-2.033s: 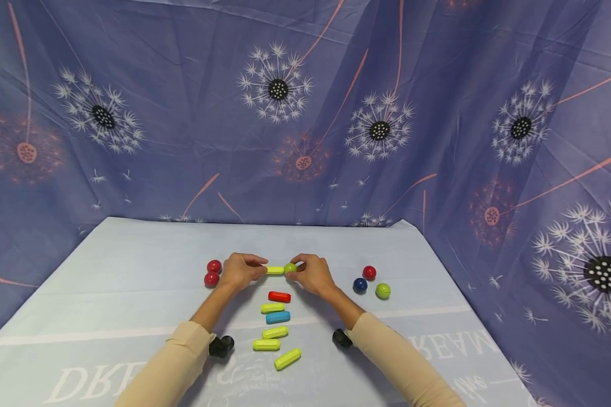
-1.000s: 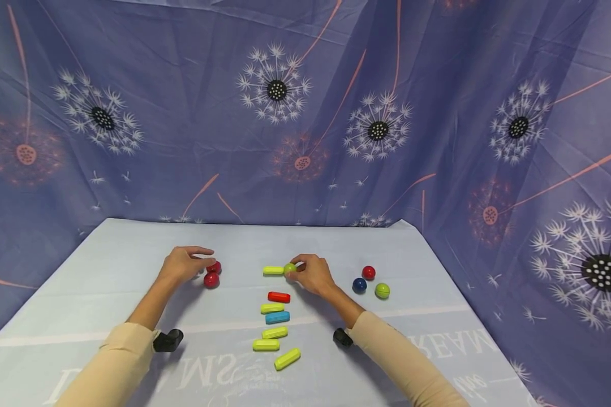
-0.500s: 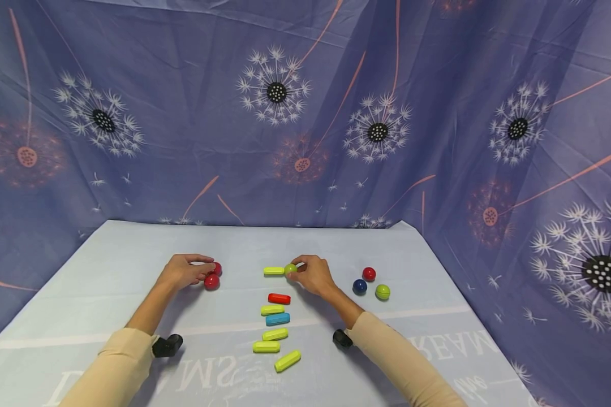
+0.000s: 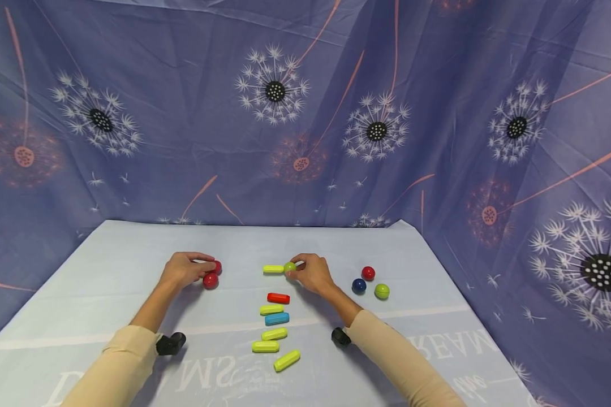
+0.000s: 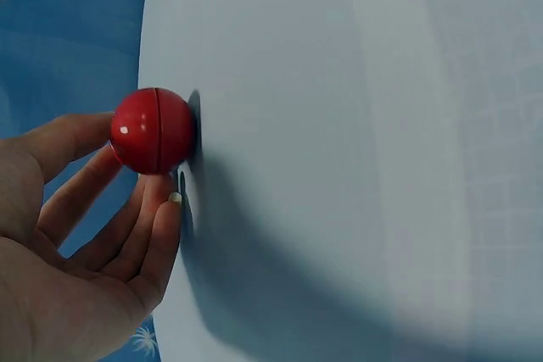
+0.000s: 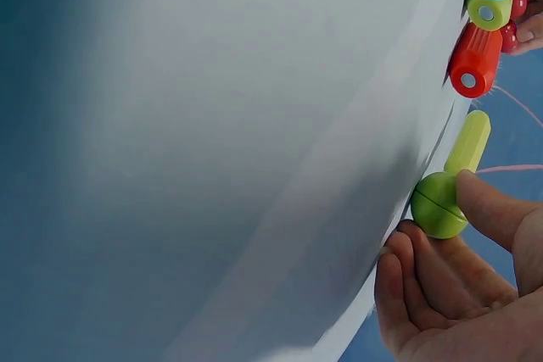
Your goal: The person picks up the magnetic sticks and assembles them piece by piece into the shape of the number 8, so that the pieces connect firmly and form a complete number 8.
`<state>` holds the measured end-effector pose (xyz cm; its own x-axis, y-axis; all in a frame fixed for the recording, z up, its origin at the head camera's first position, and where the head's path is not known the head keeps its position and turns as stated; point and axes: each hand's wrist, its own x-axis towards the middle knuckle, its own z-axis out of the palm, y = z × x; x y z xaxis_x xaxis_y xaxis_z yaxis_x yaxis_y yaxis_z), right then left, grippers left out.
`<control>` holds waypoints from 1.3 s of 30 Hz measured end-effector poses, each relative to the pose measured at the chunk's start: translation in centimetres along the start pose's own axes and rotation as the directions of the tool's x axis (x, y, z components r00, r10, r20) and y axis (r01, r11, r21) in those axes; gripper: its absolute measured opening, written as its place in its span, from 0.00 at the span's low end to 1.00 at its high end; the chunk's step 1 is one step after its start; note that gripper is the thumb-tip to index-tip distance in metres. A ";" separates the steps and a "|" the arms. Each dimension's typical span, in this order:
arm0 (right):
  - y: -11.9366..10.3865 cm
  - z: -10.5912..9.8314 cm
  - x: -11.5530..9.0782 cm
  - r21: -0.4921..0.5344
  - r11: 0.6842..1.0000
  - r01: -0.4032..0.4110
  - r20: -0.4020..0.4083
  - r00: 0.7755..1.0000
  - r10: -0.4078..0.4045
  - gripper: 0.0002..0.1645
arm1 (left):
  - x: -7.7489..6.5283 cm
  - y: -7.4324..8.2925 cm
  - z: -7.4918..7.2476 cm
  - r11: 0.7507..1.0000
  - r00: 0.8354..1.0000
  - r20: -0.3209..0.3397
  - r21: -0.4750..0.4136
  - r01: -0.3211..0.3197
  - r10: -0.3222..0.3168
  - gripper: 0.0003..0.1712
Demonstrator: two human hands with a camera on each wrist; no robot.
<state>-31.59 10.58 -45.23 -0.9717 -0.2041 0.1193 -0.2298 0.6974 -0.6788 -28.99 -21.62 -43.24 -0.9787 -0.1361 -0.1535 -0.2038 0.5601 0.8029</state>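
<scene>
My left hand (image 4: 181,270) is at two red balls at the left, thumb and fingers around the farther red ball (image 4: 218,268). The nearer red ball (image 4: 210,281) sits right against it; in the left wrist view a glossy red ball (image 5: 154,131) with a seam covers the fingertips. My right hand (image 4: 312,273) pinches a green ball (image 6: 439,205) between thumb and fingers. A yellow-green rod (image 4: 273,269) lies end-on against that ball, pointing left.
Toward me lie a red rod (image 4: 278,298), a blue rod (image 4: 277,319) and several yellow-green rods (image 4: 287,360). Some rods show round metal ends in the right wrist view. At the right are a red ball (image 4: 368,273), a dark blue ball (image 4: 358,286) and a green ball (image 4: 382,291).
My left hand has let go of the yellow-green rod, moved left to the red balls and closed its fingers on the farther one. The right hand has kept its hold on the green ball.
</scene>
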 end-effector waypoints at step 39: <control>-0.1 0.0 -0.1 -0.024 1.000 0.002 -0.010 1.000 -0.002 0.17 | -1.2 4.2 7.2 0.977 0.977 0.034 -0.044 -0.210 0.212 0.15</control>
<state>-31.47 10.51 -45.22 -0.9717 -0.1984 0.1281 -0.2328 0.7135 -0.6609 -28.86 -13.17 -43.84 -0.9999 0.0135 0.0006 0.0078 0.5394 0.8420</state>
